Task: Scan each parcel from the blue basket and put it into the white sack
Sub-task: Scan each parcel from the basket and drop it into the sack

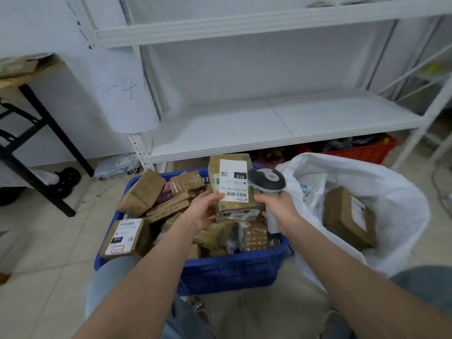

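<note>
My left hand (204,211) grips a brown taped parcel (232,184) by its lower left edge and holds it upright above the blue basket (230,270), white label with barcode facing me. My right hand (278,207) grips the handle of a grey-and-white barcode scanner (267,178), whose head sits right beside the parcel's label. The basket holds several brown cardboard parcels, one with a label (123,237) at its left corner. To the right stands the open white sack (381,192) with a brown box (349,216) inside.
A white metal shelf rack (269,123) stands just behind the basket. A red crate (354,149) sits under its lowest shelf. A black-legged table (36,118) is at the left. My knees flank the basket on the tiled floor.
</note>
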{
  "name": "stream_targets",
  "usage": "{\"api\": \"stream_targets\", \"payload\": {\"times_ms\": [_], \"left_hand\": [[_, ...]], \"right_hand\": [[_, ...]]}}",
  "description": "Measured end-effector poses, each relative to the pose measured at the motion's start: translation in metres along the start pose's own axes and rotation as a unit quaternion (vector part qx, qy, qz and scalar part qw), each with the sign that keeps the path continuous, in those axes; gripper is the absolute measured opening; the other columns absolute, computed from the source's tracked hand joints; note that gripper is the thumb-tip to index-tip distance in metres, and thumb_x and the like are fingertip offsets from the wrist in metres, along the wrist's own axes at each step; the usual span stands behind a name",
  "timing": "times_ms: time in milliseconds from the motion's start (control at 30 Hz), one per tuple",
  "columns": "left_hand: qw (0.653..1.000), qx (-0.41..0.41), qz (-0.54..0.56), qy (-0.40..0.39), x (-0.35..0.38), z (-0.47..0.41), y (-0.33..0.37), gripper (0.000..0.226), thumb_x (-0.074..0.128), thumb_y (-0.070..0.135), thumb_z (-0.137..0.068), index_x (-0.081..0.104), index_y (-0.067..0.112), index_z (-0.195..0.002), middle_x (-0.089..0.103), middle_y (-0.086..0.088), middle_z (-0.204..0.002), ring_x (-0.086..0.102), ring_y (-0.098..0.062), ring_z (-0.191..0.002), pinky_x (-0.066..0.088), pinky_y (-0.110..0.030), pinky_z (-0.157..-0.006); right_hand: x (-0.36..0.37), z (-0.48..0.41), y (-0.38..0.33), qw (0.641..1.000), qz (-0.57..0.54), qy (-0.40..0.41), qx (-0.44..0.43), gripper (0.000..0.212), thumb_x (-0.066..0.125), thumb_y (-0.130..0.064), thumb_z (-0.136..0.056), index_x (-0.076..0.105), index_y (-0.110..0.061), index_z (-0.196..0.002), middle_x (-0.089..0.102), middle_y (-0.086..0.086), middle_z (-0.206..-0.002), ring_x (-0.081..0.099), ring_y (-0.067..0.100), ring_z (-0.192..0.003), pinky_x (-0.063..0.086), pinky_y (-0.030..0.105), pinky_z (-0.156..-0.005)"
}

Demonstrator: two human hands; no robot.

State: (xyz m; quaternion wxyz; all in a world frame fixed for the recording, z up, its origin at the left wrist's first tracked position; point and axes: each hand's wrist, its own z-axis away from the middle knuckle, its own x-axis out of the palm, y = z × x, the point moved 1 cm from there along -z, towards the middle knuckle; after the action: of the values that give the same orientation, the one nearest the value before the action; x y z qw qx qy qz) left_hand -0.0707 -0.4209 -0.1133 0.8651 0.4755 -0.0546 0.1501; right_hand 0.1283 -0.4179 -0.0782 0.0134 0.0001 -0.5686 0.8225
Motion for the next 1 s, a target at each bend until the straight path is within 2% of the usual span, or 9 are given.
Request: {"api": "stream_targets", "payload": {"times_ms": [100, 200, 367, 533, 700, 833, 1000], "left_hand": [[0.998, 0.032, 0.047, 0.017, 0.017, -0.012, -0.008, 0.062, 0.068, 0.005, -0.081, 0.044, 0.014, -0.138, 0.065, -0.012, -0.119, 0.063, -0.029, -0.105, 0.055, -0.044, -0.075], [0.997, 0.047, 0.052, 0.018, 0.027, -0.018, -0.014, 0.064, 0.066, -0.001, -0.081, 0.04, 0.016, -0.137, 0.063, -0.011, -0.119, 0.062, -0.028, -0.103, 0.052, -0.046, -0.082], [0.997, 0.057, 0.044, 0.003, 0.033, -0.021, -0.022, 0.08, 0.066, -0.003, -0.08, 0.029, 0.018, -0.147, 0.063, -0.011, -0.122, 0.063, -0.024, -0.101, 0.051, -0.041, -0.079], [0.997, 0.068, 0.026, 0.005, 0.031, -0.02, -0.026, 0.079, 0.065, -0.005, -0.081, 0.029, 0.018, -0.147, 0.063, -0.01, -0.122, 0.062, -0.022, -0.1, 0.049, -0.037, -0.074], [0.997, 0.076, 0.016, 0.006, 0.027, -0.021, -0.029, 0.082, 0.066, -0.005, -0.08, 0.027, 0.019, -0.148, 0.065, -0.011, -0.118, 0.064, -0.025, -0.099, 0.047, -0.048, -0.091], [0.997, 0.079, 0.025, 0.006, 0.027, -0.02, -0.028, 0.082, 0.065, -0.007, -0.08, 0.025, 0.018, -0.148, 0.064, -0.011, -0.119, 0.063, -0.026, -0.1, 0.051, -0.042, -0.082], [0.996, 0.08, 0.029, 0.006, 0.026, -0.018, -0.027, 0.082, 0.064, -0.008, -0.081, 0.025, 0.018, -0.149, 0.066, -0.01, -0.115, 0.064, -0.026, -0.1, 0.051, -0.042, -0.082]], "right_hand": [[-0.014, 0.018, 0.013, 1.0, 0.003, 0.015, 0.016, 0.02, 0.069, -0.004, -0.083, 0.066, -0.005, -0.103, 0.071, 0.009, -0.089, 0.066, 0.018, -0.076, 0.054, 0.027, -0.064], [-0.023, 0.044, 0.028, 0.999, 0.023, 0.015, 0.038, 0.008, 0.067, -0.006, -0.084, 0.069, -0.002, -0.091, 0.073, 0.015, -0.081, 0.064, 0.018, -0.062, 0.052, 0.024, -0.057], [-0.023, 0.069, 0.041, 0.998, 0.022, 0.025, 0.056, 0.008, 0.069, -0.01, -0.085, 0.069, -0.002, -0.085, 0.069, 0.008, -0.062, 0.061, 0.013, -0.049, 0.051, 0.02, -0.048], [-0.018, 0.077, 0.043, 0.998, 0.01, 0.032, 0.061, 0.012, 0.067, -0.01, -0.084, 0.069, 0.002, -0.086, 0.066, 0.003, -0.053, 0.058, 0.009, -0.042, 0.047, 0.018, -0.044], [-0.017, 0.081, 0.044, 0.997, 0.015, 0.04, 0.068, 0.016, 0.067, -0.011, -0.083, 0.068, 0.003, -0.092, 0.066, 0.004, -0.055, 0.057, 0.008, -0.042, 0.047, 0.018, -0.045], [-0.017, 0.084, 0.044, 0.996, 0.022, 0.039, 0.073, 0.016, 0.067, -0.011, -0.083, 0.069, 0.003, -0.09, 0.066, 0.006, -0.058, 0.057, 0.01, -0.045, 0.047, 0.02, -0.047], [-0.018, 0.088, 0.044, 0.996, 0.018, 0.035, 0.076, 0.009, 0.066, -0.009, -0.083, 0.069, 0.0, -0.083, 0.065, 0.005, -0.056, 0.057, 0.01, -0.046, 0.049, 0.021, -0.049]]}}
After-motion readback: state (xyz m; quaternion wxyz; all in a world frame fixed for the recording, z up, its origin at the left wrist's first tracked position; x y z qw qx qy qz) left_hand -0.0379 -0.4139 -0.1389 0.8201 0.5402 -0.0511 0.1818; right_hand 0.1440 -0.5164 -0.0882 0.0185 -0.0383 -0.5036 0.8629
